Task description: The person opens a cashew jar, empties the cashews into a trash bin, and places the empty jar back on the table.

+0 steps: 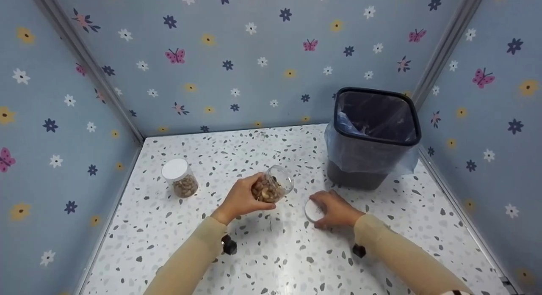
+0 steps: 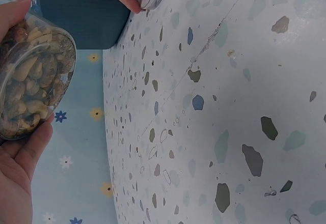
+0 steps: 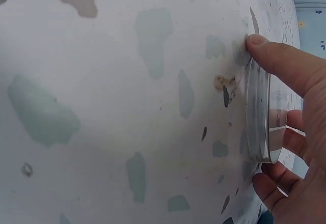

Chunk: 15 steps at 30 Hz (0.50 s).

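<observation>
My left hand grips a clear jar of mixed nuts above the table, its thumb and fingers around the sides. The jar has no lid on and leans with its mouth toward the right; nuts show through its wall in the left wrist view. To the right, my right hand holds a round white lid by its rim, thumb on one side and fingers on the other. In the right wrist view the lid is at the tabletop; whether it touches cannot be told.
Another nut jar with a white lid stands upright at the left. A dark trash bin lined with a bluish bag stands at the back right, close beyond my right hand. Flower-patterned walls bound the speckled table at the back and sides.
</observation>
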Tool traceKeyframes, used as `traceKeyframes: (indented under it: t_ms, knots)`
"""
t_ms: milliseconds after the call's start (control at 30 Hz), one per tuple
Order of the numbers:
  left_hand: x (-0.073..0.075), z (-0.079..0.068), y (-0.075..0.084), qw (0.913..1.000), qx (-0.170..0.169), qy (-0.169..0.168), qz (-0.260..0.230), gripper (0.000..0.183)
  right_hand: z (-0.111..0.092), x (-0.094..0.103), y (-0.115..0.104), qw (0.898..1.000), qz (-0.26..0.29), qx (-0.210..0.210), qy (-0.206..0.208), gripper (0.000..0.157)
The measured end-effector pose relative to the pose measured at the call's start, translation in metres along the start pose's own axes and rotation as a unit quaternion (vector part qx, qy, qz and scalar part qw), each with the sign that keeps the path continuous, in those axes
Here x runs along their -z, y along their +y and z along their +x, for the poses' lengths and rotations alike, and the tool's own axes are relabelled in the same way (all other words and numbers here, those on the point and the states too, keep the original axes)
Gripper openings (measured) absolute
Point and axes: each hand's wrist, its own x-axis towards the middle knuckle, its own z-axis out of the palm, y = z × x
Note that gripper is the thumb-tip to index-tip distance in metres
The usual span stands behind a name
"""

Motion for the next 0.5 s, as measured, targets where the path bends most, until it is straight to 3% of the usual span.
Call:
traceKeyframes:
  t_ms: [233,500]
  knots:
    - [0.0003,-0.0006,-0.0007,1.0000,0.000,-0.003,0.008,0.086,-0.0010,0.0015,-0.0012,1.000,-0.004,0.018,0.006,0.100]
    - [0.0028,-0.0023,0.0001,1.0000,-0.002,0.000,0.005,0.083,0.0021,0.0091,-0.0044,1.000,0.010,0.000,0.019,0.101]
